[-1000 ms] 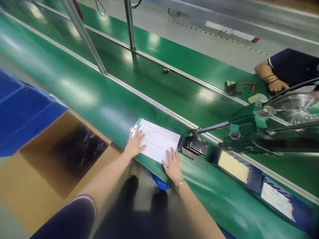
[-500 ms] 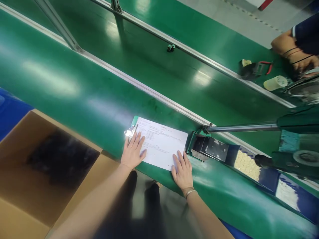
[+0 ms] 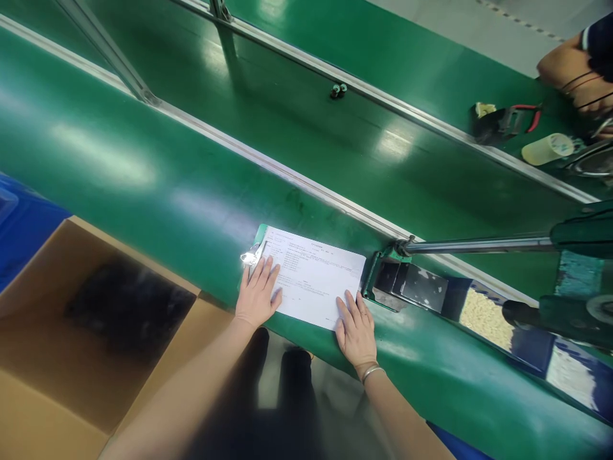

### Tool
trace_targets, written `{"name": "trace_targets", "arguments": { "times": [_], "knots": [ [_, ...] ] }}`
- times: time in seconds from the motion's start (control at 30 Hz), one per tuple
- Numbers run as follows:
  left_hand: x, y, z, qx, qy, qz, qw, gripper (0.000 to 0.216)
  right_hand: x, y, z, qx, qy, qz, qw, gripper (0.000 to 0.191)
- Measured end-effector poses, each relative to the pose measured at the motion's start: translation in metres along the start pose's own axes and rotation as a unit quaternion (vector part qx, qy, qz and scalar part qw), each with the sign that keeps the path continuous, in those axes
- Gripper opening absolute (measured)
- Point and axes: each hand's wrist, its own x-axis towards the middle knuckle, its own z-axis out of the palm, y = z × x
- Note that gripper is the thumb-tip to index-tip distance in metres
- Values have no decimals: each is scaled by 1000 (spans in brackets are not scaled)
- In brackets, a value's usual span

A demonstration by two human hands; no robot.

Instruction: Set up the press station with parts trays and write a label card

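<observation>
Clipboard sheet [image 3: 311, 281] at bench [image 3: 191, 172] near edge, print too small to read; left hand [image 3: 257, 295], right hand [image 3: 355, 329] rest on it, fingers slightly apart.

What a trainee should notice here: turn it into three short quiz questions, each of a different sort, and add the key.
1. Multiple choice: which hand has the bracelet at its wrist?
A) left B) right C) neither

2. True or false: the paper sheet on the clipboard is blank.

3. Fill in: in the head view, the open cardboard box stands to the ____ of the clipboard.

Key:
1. B, the right hand.
2. False; lines of print show on it, too small to read.
3. left
</observation>
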Motion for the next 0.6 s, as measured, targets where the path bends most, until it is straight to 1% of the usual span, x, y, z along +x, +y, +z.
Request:
{"name": "trace_targets", "arguments": {
  "times": [0.23, 0.4, 0.6],
  "knots": [
    [-1, 0, 0, -6, -4, -2, 1000, 60, 0, -1, -1, 5, 3, 0, 1000, 70],
    [-1, -1, 1, -29, 2, -1, 1000, 61, 0, -1, -2, 5, 1, 1, 1000, 68],
    [-3, -2, 2, -20, 3, 1, 1000, 58, 0, -1, -1, 6, -2, 2, 1000, 67]
  ]
}}
